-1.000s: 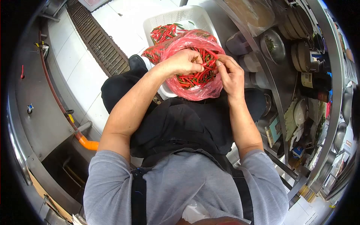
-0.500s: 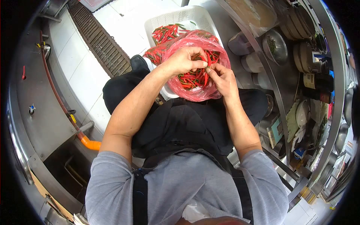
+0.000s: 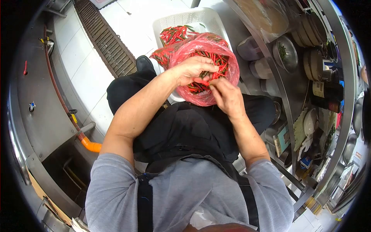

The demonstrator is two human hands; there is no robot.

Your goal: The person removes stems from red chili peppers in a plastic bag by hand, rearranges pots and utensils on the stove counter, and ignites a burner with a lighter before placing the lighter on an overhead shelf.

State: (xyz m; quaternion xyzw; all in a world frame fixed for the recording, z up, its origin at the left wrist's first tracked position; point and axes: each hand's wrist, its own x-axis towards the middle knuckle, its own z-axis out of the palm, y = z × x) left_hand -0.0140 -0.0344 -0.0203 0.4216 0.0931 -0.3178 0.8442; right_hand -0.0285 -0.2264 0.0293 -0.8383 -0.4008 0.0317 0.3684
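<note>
My left hand (image 3: 195, 69) is curled over the mouth of a pink plastic bag (image 3: 181, 51), closed around a red chili pepper (image 3: 201, 81). From the right, the fingertips of my right hand (image 3: 228, 96) pinch the near end of that pepper. Its far end is hidden by my left fingers. Inside the bag, below both hands, lie many red and dark green chili peppers (image 3: 222, 62). The bag rests in a white perforated basket (image 3: 214, 17), between my knees. More loose red chilies (image 3: 176, 34) lie at the basket's far left, outside the bag.
A steel rack (image 3: 284, 91) on the right holds a metal bowl (image 3: 285, 54) with green bits, plastic tubs (image 3: 261, 68) and stacked round containers. A floor drain grate (image 3: 106, 42) runs along the left. Steel cabinetry (image 3: 50, 127) with an orange pipe (image 3: 91, 145) stands farther left.
My right hand has moved down and slightly toward me, from near my left thumb to the pepper below it. The pepper now lies lower, across my left fingers. The view has shifted slightly.
</note>
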